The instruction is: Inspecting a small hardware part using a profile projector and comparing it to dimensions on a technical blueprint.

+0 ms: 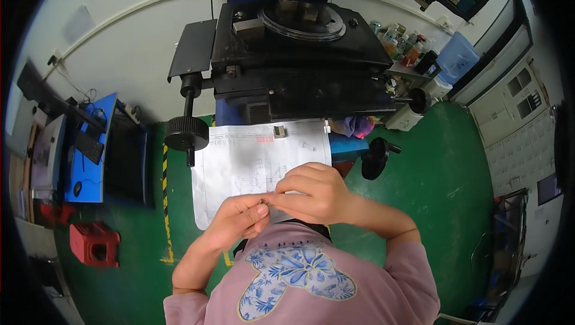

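My left hand (238,222) is closed in front of my body, thumb and fingers pinching a small dark metal piece (264,203). Its exact kind is too small to make out. My right hand (314,193) meets it from the right, fingers bent and pinched at the same spot; its fingertips are partly hidden, and they seem to touch the piece. Under and beyond both hands lies a white technical drawing sheet (224,157) with line figures. A small metal block (280,132) rests on the sheet's far part.
Beyond the sheet stands a black machine stage (329,97) with a round glass plate (302,26). A black knob (186,133) sticks out at left, a handwheel (375,158) at right. Bottles (412,54) stand on a far-right shelf. A red stool (94,244) is at left.
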`<act>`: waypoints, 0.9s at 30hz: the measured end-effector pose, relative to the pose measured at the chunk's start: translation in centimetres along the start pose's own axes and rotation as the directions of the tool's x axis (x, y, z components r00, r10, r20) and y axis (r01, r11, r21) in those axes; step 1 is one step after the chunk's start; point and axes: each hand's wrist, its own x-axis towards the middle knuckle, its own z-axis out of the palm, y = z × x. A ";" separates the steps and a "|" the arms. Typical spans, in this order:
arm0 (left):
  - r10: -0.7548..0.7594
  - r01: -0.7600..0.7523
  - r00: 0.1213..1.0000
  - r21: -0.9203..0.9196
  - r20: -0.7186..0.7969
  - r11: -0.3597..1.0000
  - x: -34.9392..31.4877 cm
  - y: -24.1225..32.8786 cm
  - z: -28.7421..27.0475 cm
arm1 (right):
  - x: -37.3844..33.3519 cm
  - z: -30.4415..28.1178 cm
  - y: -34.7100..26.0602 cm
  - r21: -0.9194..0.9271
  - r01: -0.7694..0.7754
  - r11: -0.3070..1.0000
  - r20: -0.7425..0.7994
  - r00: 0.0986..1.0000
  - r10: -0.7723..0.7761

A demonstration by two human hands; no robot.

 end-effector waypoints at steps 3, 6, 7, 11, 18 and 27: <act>0.019 -0.018 0.999 -0.009 0.050 1.000 1.4 0.9 0.9 | 0.2 -1.5 0.8 -0.046 0.037 0.998 -0.011 0.999 -0.038; 0.033 -0.027 0.995 -0.070 0.089 0.997 2.9 1.6 2.2 | 0.8 -3.7 1.8 -0.110 0.098 0.989 0.022 0.995 -0.096; 0.056 -0.048 0.993 -0.080 0.100 0.996 3.2 1.7 2.6 | 1.2 -4.7 2.4 -0.159 0.150 0.976 0.035 0.989 -0.146; 0.260 -0.266 0.963 -0.123 -0.063 0.956 3.7 1.9 3.1 | 5.8 -8.8 8.6 -0.377 0.010 0.926 -0.146 0.987 -0.071; 0.071 -0.140 0.974 -0.329 -0.213 0.934 2.5 -0.9 2.9 | 12.7 -8.8 16.5 -0.508 -0.280 0.814 -0.259 0.951 0.166; 0.067 -0.156 0.974 -0.427 -0.215 0.891 1.9 -2.7 2.1 | 13.0 -7.8 17.6 -0.575 -0.264 0.774 -0.233 0.960 0.154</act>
